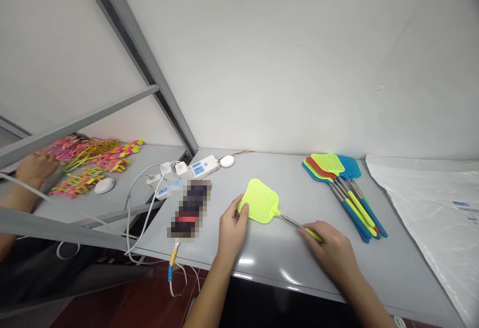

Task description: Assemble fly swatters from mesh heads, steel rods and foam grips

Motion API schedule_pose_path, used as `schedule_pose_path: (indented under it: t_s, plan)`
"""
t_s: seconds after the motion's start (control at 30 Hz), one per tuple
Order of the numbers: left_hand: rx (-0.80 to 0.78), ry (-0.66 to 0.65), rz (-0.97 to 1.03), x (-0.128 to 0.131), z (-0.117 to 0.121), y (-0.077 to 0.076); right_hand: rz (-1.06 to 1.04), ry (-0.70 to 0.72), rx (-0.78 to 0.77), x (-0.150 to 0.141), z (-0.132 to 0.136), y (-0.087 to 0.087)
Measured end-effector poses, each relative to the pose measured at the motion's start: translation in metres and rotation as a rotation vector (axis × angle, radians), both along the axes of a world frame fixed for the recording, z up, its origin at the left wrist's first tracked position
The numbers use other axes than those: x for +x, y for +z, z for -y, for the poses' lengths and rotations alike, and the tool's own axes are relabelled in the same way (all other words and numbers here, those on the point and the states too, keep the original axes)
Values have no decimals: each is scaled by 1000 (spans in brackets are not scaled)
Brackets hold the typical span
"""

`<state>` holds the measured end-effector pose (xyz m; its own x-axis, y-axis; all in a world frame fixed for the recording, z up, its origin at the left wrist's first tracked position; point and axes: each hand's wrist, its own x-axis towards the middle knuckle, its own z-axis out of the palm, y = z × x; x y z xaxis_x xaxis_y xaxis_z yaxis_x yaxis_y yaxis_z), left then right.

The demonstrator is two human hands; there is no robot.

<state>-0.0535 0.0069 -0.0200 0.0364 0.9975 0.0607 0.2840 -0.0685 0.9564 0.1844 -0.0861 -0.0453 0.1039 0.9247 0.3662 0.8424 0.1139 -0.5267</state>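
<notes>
A yellow-green fly swatter [262, 202] is held between my two hands, just above the grey table [275, 263]. My left hand [232, 221] pinches the left edge of its perforated head, thumb on top. The fingers of my right hand [329, 243] are closed round its yellow-green grip, and a thin metal shaft shows between head and grip. To the right lies a pile of fly swatters [346, 193] in blue, red and yellow-green, heads toward the wall and handles toward me.
A white plastic bag [422, 183] covers the table's right end. On the left are a phone [189, 211] on a cable, a power strip [204, 167] and a round white device [226, 161]. Beyond a metal frame [138, 44], another person's hand [36, 168] touches colourful items [93, 156].
</notes>
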Motion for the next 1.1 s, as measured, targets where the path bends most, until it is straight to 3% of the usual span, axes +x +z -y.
schedule_pose_path:
  t_s: [0.33, 0.83, 0.97, 1.1]
  plan:
    - [9, -20, -8, -1, 0, -3, 84, -19, 41, -1, 1, -3]
    - [7, -89, 57, -2, -2, -8, 143, -6, -17, 2, 1, -6]
    - [-5, -62, 42, -2, -2, -8, 147, -47, 52, 0, 1, -4]
    - [-21, 20, 26, -1, -3, -9, 165, 29, 99, -2, -1, -3]
